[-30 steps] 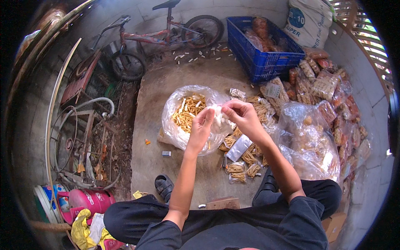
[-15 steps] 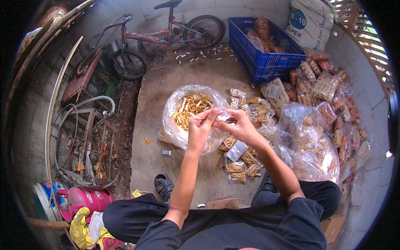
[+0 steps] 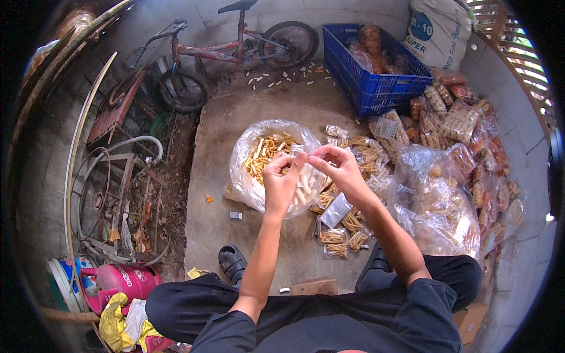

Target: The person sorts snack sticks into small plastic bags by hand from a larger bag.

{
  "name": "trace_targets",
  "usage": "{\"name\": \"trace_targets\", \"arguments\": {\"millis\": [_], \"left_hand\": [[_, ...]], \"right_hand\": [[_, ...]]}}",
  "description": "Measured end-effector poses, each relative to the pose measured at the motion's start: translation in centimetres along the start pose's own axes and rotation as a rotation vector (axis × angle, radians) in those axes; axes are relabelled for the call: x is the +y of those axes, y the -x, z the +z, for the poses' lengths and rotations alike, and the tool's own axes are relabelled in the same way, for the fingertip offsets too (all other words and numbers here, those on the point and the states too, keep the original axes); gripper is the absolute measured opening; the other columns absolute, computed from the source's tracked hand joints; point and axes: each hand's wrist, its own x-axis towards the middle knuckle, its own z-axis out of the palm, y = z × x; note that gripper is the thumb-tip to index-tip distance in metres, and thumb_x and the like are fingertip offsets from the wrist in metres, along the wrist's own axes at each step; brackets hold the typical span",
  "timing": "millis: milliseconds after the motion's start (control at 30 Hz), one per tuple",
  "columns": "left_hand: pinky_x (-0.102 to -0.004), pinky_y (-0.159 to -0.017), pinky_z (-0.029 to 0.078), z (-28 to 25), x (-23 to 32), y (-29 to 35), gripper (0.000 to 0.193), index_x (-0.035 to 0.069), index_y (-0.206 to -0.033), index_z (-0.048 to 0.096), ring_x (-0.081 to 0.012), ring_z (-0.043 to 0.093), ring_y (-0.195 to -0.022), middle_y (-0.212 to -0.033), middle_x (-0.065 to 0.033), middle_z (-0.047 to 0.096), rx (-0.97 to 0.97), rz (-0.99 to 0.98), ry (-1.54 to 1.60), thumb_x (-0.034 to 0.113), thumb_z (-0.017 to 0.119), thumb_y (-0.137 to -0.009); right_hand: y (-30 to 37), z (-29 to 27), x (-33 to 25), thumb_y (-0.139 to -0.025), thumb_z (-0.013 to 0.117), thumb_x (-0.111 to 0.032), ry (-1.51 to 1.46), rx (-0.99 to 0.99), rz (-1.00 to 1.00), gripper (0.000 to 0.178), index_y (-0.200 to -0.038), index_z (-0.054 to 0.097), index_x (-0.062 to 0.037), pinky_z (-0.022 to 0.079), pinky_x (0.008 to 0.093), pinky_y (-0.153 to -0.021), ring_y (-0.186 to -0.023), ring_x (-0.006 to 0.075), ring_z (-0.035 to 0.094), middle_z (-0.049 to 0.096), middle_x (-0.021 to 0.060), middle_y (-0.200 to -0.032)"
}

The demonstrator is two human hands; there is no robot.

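My left hand (image 3: pixel 283 179) and my right hand (image 3: pixel 341 169) meet over the right rim of a large clear plastic bag (image 3: pixel 240 176). Fingers and thumbs of both are pinched at the top of a small clear plastic packet. White snack sticks (image 3: pixel 305 189) show just below the fingertips and appear to hang inside this packet; its film is hard to make out against the bag. Yellow-brown snack sticks (image 3: pixel 262 159) with some white ones lie in the large bag. Filled packets of sticks (image 3: pixel 335 242) and a silvery flat pack (image 3: pixel 335 210) lie beside my right forearm.
A big clear sack (image 3: pixel 438 200) and a heap of filled snack bags (image 3: pixel 462 123) lie to the right. Behind them stand a blue crate (image 3: pixel 376 88) and a white sack (image 3: pixel 438 35). A bicycle (image 3: pixel 235 50) leans at the back wall; a pink gas cylinder (image 3: pixel 126 279) is at left.
Both hands have shifted slightly, and their fingertips now pinch close together at the packet's top. The white sticks, earlier mostly behind the fingers, now hang lower in view.
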Motion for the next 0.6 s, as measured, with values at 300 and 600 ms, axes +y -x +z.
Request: {"name": "trace_targets", "arguments": {"millis": [300, 600], "left_hand": [[-0.0165, -0.057, 0.037, 0.9, 0.6, 0.5, 0.020, 0.001, -0.086, 0.064, -0.0001, 0.048, -0.066, -0.078, 0.0039, 0.059, -0.185, -0.104, 0.237, 0.022, 0.065, -0.085], [-0.0210, -0.070, 0.045, 1.7, -0.7, 0.7, 0.015, 0.001, -0.093, 0.066, -0.0046, 0.057, -0.078, -0.083, -0.0015, 0.065, -0.242, -0.154, 0.428, 0.014, 0.064, -0.084]], "right_hand": [[-0.2, -0.5, 0.0, -0.087, 0.061, -0.016, 0.138, 0.079, -0.030, 0.017, -0.086, 0.064, 0.0007, 0.039, 0.0207, -0.054, -0.063, 0.0024, 0.047, 0.060, -0.0015, -0.070], [-0.3, -0.4, -0.7, -0.091, 0.055, -0.019, 0.077, 0.034, -0.070, 0.021, -0.090, 0.062, 0.0009, 0.042, 0.0210, -0.064, -0.072, 0.0046, 0.050, 0.060, -0.0005, -0.078]]}}
